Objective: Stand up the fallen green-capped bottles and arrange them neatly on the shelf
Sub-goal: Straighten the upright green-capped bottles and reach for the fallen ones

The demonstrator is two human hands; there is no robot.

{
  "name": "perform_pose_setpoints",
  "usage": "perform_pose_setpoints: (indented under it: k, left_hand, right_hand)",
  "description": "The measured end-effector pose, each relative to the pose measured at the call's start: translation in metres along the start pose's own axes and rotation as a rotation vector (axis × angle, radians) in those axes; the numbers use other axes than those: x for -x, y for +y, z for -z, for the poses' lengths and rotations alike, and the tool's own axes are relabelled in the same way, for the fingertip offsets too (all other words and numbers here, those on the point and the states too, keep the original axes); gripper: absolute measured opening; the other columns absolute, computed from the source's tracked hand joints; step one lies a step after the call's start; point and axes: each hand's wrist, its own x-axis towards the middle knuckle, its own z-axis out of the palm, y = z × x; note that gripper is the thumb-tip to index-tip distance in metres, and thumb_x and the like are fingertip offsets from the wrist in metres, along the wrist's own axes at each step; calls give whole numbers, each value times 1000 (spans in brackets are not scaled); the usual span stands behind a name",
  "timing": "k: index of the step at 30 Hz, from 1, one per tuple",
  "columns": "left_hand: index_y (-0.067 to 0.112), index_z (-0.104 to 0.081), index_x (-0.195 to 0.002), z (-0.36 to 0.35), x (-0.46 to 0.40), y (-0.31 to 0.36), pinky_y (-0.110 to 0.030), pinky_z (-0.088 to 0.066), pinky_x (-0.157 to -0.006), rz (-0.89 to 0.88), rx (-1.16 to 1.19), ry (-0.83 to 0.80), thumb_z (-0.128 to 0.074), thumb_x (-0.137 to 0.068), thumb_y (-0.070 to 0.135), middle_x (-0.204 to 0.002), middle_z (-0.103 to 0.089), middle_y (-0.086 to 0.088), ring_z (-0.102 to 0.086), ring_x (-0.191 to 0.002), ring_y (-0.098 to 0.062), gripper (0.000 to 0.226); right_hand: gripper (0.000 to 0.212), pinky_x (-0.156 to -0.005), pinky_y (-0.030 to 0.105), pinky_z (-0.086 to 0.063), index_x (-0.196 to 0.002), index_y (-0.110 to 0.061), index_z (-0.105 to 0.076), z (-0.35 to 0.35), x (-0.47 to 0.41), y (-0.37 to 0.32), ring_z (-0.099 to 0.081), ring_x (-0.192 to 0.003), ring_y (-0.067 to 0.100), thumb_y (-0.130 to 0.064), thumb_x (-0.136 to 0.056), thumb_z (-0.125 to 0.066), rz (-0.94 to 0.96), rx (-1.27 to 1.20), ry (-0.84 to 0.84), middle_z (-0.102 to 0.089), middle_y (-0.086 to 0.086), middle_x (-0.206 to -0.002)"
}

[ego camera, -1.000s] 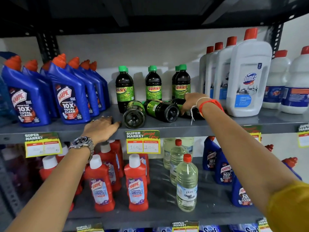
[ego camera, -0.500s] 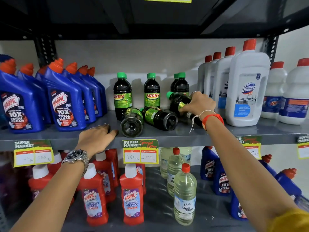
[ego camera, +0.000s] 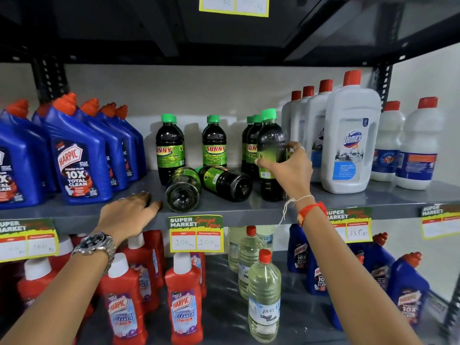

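So two dark green-capped bottles still lie on the grey metal shelf; roughly five stand behind. Right hand fingers grasp a third, upright now, tilted half a second ago. Left hand rests flat, released.

Reaching forward with both arms. Left hand lying flat, palm down, fingers stretched ahead and slightly spread, watch on the wrist. Right hand raised higher, fingers and thumb curling round in a grasp, wrist cocked upward, red band and white thread circling it.
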Motion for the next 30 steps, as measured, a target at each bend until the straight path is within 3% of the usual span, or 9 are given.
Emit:
perform_pose_setpoints:
  k: [6, 9, 12, 14, 17, 22, 24, 27, 30]
  left_hand:
    - [23, -41, -135, 1, 3, 0, -31, -44, -71, -1, -6, 19, -23, -90, 30, -143, -44, -7, -51, -121, -26, 48]
    - [21, -42, -134, 2, 4, 1, -33, -46, -76, 15, 24, 8, -27, -91, 30, -145, -43, -8, -49, -124, -27, 47]
    - [19, -41, -135, 3, 6, 2, -32, -44, -73, 18, 31, 4, -30, -92, 30, -145, -42, -9, -49, -124, -28, 46]
    - [19, -42, -135, 5, 6, 2, -31, -43, -71, 29, 47, 13, -27, -93, 32, -145, -42, -9, -50, -122, -28, 47]
    - [19, -44, -133, 2, 5, 1, -32, -44, -71, 20, 53, 29, -26, -92, 34, -141, -47, -9, -53, -118, -28, 47]
    - [19, -43, -133, 2, 3, 1, -32, -45, -73, -3, 27, 6, -36, -91, 31, -140, -47, -9, -52, -119, -28, 44]
    - [20, -40, -136, 3, 4, 1, -36, -49, -78, -15, -5, 4, -39, -91, 29, -140, -45, -9, -51, -120, -28, 46]
    - [24, -35, -139, 3, 6, 2, -38, -52, -80, -32, -60, 11, -40, -91, 25, -141, -44, -10, -51, -121, -29, 48]
    - [25, -33, -140, 3, 6, 3, -36, -53, -79, -39, -90, 27, -39, -92, 23, -141, -43, -10, -52, -120, -28, 49]
  right_hand:
    - [74, -88, 20, -35, -130, -14, -43, 0, 6, 10, -47, -98, 9, -35, -69, -79, 14, -26, -5, -49, -9, -100]
    - [96, -96, 32, -45, -130, -11, -37, -1, 5, 9, -53, -115, 21, -52, -55, -81, 12, 39, -43, -56, 1, -116]
    - [122, -94, 46, -46, -137, -6, -29, -1, 12, 8, -46, -126, 33, -70, -45, -75, -7, 375, -8, -46, 14, -135]
    - [115, -89, 44, -48, -137, -6, -29, -1, 16, 9, -50, -122, 33, -62, -50, -79, 26, 456, 27, -49, 14, -132]
    - [90, -81, 33, -45, -129, -6, -35, 2, 9, 13, -57, -97, 26, -41, -60, -82, 13, 304, -23, -57, 5, -103]
    - [53, -98, 36, -46, -120, -5, -35, 7, -7, 23, -60, -88, 17, -6, -77, -66, -233, -198, -299, -59, -1, -85]
    - [57, -94, 34, -47, -121, -4, -37, 6, -8, 24, -61, -93, 20, -15, -77, -69, -209, -222, -296, -63, 7, -96]
    - [99, -100, 41, -44, -122, -4, -43, -1, 2, 24, -50, -119, 28, -60, -47, -74, -85, 112, -145, -54, 12, -121]
    - [100, -94, 38, -47, -124, -4, -44, -3, 8, 22, -52, -116, 28, -61, -48, -79, 12, 226, -16, -55, 11, -122]
